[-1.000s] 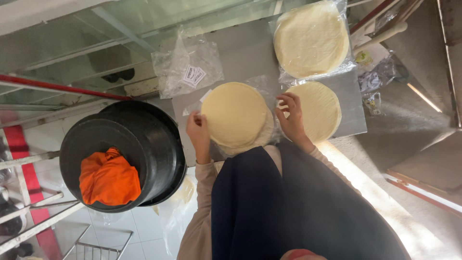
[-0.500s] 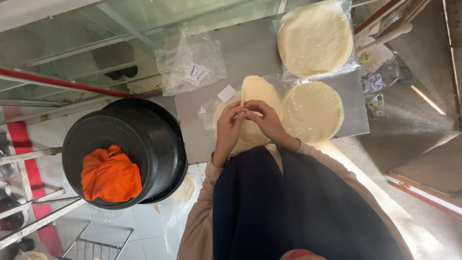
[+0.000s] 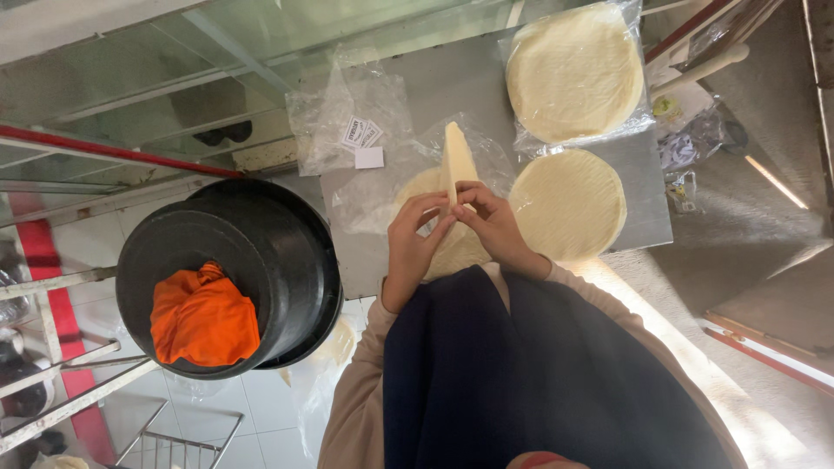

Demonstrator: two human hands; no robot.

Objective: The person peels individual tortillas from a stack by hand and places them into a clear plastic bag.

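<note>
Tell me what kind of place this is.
Probably a small food stall or flatbread kitchen: bagged round flatbreads on a metal counter, a glass screen and a large black tub beside it.

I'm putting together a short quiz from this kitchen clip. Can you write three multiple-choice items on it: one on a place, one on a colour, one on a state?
1. Where does the orange cloth lie?
A. In the black tub
B. On the metal table
C. Over the person's shoulder

2. What colour are the flat dough rounds?
A. Dark brown
B. Pale cream
C. Green

3. How is the dough sheet that the two hands hold?
A. Lying flat and round
B. Sealed in a bag
C. Folded and raised to a point

Answers:
1 A: the cloth sits inside the tub, left of the table.
2 B: both rounds look pale cream.
3 C: left hand and right hand pinch it, folded, its tip upward.
</note>
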